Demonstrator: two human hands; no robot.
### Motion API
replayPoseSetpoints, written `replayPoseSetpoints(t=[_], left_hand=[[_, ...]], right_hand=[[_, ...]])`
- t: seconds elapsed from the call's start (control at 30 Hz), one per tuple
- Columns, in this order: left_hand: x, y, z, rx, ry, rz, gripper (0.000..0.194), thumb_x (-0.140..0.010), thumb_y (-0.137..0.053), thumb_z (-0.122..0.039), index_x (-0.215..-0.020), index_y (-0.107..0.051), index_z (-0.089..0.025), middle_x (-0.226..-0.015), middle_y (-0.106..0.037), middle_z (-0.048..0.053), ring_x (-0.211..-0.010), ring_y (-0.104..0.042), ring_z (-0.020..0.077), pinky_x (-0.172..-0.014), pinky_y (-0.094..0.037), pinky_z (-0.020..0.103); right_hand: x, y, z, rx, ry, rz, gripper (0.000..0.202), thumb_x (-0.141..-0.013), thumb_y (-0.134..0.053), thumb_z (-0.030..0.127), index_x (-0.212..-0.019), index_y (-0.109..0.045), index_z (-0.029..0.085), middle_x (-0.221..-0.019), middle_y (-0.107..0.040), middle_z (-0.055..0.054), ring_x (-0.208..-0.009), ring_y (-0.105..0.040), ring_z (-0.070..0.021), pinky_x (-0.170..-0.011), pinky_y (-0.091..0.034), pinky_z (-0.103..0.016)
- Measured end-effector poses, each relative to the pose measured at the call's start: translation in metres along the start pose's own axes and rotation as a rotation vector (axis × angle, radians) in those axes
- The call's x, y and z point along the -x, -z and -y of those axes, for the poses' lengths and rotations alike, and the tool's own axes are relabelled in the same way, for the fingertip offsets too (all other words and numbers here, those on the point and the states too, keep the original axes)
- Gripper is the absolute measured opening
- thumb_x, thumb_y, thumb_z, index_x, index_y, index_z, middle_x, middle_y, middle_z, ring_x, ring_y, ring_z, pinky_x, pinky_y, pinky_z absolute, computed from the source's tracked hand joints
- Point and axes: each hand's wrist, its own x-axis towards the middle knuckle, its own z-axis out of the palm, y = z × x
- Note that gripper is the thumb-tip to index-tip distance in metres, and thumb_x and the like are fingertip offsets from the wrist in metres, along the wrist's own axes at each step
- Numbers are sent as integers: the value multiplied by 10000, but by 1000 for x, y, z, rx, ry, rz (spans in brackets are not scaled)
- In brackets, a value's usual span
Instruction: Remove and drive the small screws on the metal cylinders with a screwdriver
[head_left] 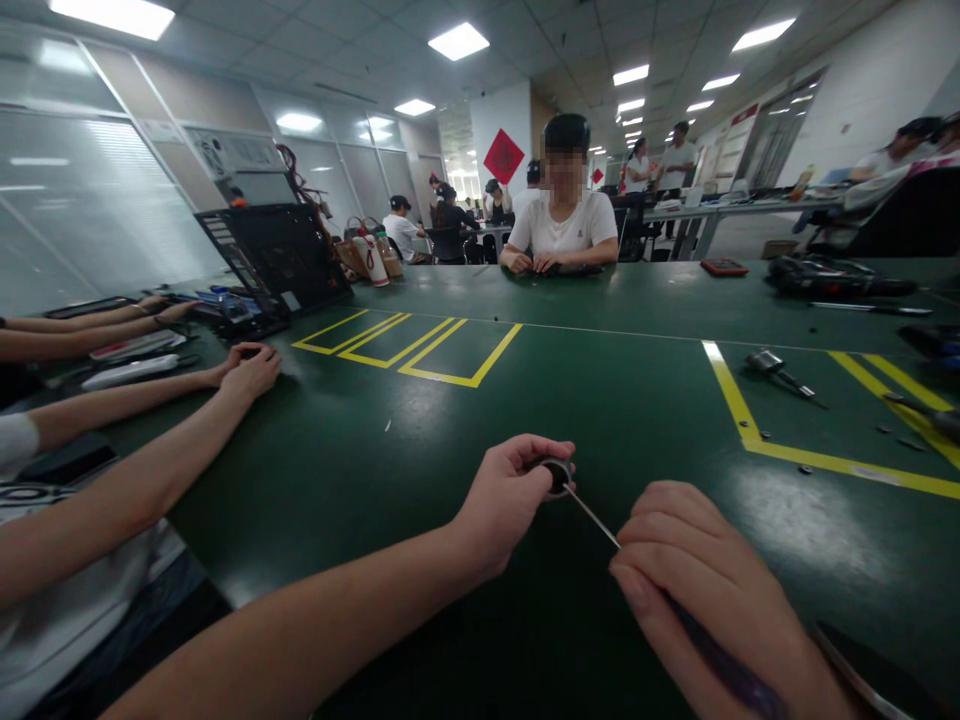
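Observation:
My left hand (510,500) pinches a small round metal part with a dark hollow, a ring-like piece (557,476), above the green table. In my right hand (697,580) lies a screwdriver (596,520); its thin shaft points up and left, and its dark handle runs under my palm. The shaft's tip reaches the opening of the ring-like piece. Whether it touches the inside I cannot tell.
On the green table (360,420), yellow tape marks outlines. A metal tool part (776,372) and several small dark pieces lie at right. A black frame (262,250) stands back left. A co-worker's hands (251,370) rest at left; another person (562,225) sits opposite.

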Motion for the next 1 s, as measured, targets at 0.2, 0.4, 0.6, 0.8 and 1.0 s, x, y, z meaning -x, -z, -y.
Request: replayPoseSetpoints(t=[0.2, 0.4, 0.6, 0.8, 1.0], left_hand=[[-6, 8, -8, 7, -23, -78, 300, -737, -530, 18, -979, -644, -116, -942, -659, 77, -892, -618, 161, -924, -457, 367], [-8, 12, -8, 9, -37, -68, 321, -716, -539, 3, -995, -643, -118, -924, -658, 73, -874, -610, 162, -928, -442, 382], [-9, 11, -7, 11, -14, -49, 320, -719, -536, 4, -1000, -637, -111, -949, -652, 84, -894, -609, 167, -928, -443, 375], [-5, 9, -12, -18, 7, -60, 324, -718, -535, 7, -1000, -643, -112, -954, -654, 88, -898, -611, 170, -917, -452, 373], [-5, 12, -8, -67, -14, -39, 373, -706, -558, 3, -1041, -650, -134, -971, -665, 77, -919, -612, 171, -901, -455, 355]], right_hand=[[1, -2, -28, -245, -711, -26, 332, -867, -472, 383, -617, -592, 200, -630, -611, -15, -639, -579, -168, -586, -431, -292], [3, -7, -44, -413, -954, 41, 346, -824, -501, 488, -686, -624, 197, -723, -623, -17, -725, -567, -184, -662, -412, -310], [0, -7, -39, -368, -944, 125, 329, -815, -495, 469, -684, -629, 198, -711, -629, -16, -699, -575, -180, -631, -417, -295], [-4, -2, -36, -208, -814, 158, 325, -815, -473, 415, -616, -615, 201, -642, -633, -15, -652, -595, -177, -601, -430, -290], [-5, 6, -26, 23, -550, 207, 298, -804, -471, 273, -524, -550, 209, -530, -563, -5, -540, -550, -166, -503, -394, -289]])
